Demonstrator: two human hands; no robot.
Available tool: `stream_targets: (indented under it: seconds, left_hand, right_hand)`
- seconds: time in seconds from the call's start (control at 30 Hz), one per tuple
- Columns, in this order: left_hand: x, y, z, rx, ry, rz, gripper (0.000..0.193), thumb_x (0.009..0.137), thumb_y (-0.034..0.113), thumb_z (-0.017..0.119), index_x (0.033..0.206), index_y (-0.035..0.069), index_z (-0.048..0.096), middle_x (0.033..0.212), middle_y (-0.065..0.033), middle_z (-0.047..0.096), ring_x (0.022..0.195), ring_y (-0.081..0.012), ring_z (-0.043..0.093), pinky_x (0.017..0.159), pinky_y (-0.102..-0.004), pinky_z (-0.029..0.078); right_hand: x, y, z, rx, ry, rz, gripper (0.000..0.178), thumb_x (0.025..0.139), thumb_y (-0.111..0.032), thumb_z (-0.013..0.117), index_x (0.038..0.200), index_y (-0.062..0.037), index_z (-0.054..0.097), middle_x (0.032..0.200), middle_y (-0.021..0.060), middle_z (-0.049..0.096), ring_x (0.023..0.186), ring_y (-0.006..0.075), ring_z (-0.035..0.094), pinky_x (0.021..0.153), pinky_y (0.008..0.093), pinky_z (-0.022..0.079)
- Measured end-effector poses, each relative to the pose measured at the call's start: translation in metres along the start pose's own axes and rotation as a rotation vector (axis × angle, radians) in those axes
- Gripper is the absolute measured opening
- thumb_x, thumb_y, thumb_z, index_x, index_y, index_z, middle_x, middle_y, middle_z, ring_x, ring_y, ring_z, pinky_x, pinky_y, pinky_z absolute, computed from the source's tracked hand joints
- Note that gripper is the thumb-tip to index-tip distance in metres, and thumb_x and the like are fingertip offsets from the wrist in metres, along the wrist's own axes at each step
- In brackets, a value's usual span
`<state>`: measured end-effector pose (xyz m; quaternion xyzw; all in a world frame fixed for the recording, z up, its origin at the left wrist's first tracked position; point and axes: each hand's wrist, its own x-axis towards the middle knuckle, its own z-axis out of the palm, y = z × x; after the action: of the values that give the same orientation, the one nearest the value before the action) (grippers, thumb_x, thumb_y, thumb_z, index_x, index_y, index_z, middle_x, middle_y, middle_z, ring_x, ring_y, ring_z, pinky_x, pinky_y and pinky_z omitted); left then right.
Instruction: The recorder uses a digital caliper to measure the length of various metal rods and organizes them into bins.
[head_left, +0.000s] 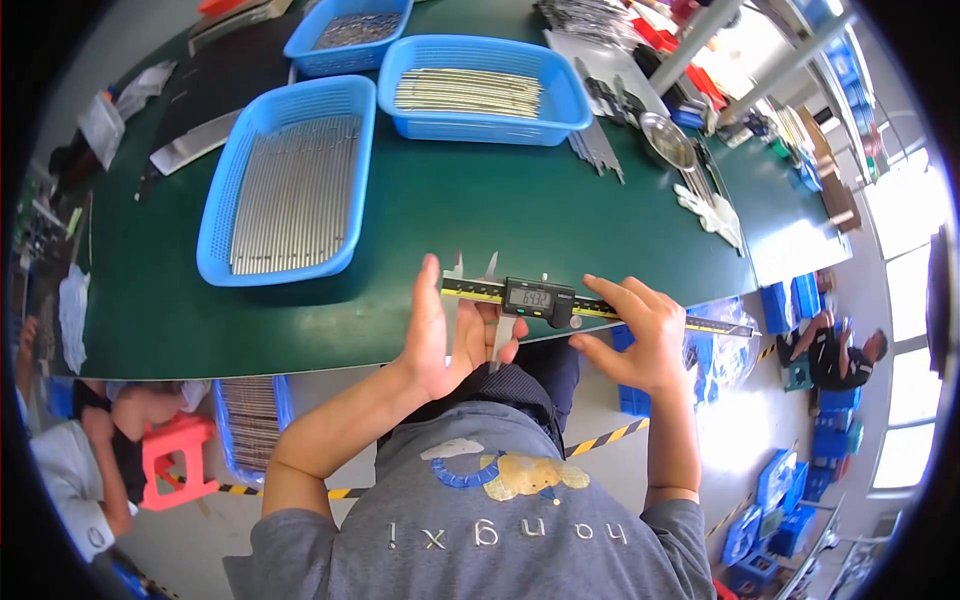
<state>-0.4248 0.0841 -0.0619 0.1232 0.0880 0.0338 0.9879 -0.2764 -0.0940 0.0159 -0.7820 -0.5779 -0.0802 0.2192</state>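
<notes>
The scene is viewed from the person's head through the left one of two wide fisheye cameras, angled down and forward. The grey short-sleeved printed shirt point(460, 575) is looked down upon at the lower edge, while the bare left hand point(440, 345) and bare right hand point(648, 335) are framed close by, near the middle. The flat dark-green tabletop point(450, 215) is taken in beyond them, and tall bright windows point(905, 345) are caught farther off at right.
</notes>
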Motion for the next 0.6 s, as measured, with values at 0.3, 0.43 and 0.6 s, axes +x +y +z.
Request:
stream_targets:
  seconds: [0.3,0.43,0.6]
  left_hand:
    - [0.024,0.032,-0.016,0.230,0.414,0.258,0.063,0.096,0.065,0.028,0.105,0.006,0.049,0.062,-0.0078,0.050,0.039,-0.0123,0.031,0.045,-0.0288,0.033]
    - [0.024,0.043,-0.026,0.333,0.356,0.285,0.067,0.096,0.063,0.028,0.118,0.003,0.047,0.092,-0.0162,0.062,0.070,-0.0211,0.059,0.066,-0.0340,0.048]
    - [-0.002,0.042,-0.028,0.629,0.470,0.299,0.053,0.101,0.045,0.032,0.127,0.000,0.043,0.122,-0.0178,0.058,0.109,-0.0255,0.058,0.088,-0.0382,0.048]
  right_hand:
    - [0.062,0.027,0.043,0.010,0.049,-0.051,0.028,0.066,-0.030,0.081,0.078,-0.0085,0.068,0.062,0.0023,0.054,0.050,0.0210,0.055,0.048,0.0322,0.042]
    - [0.076,0.054,0.062,0.043,0.032,-0.055,0.027,0.068,-0.032,0.081,0.076,-0.0092,0.067,0.063,0.0027,0.057,0.052,0.0216,0.057,0.049,0.0330,0.043]
    - [0.078,0.099,0.085,0.064,-0.011,0.096,0.028,0.074,-0.034,0.077,0.081,-0.0093,0.067,0.071,0.0035,0.063,0.058,0.0235,0.061,0.052,0.0352,0.045]
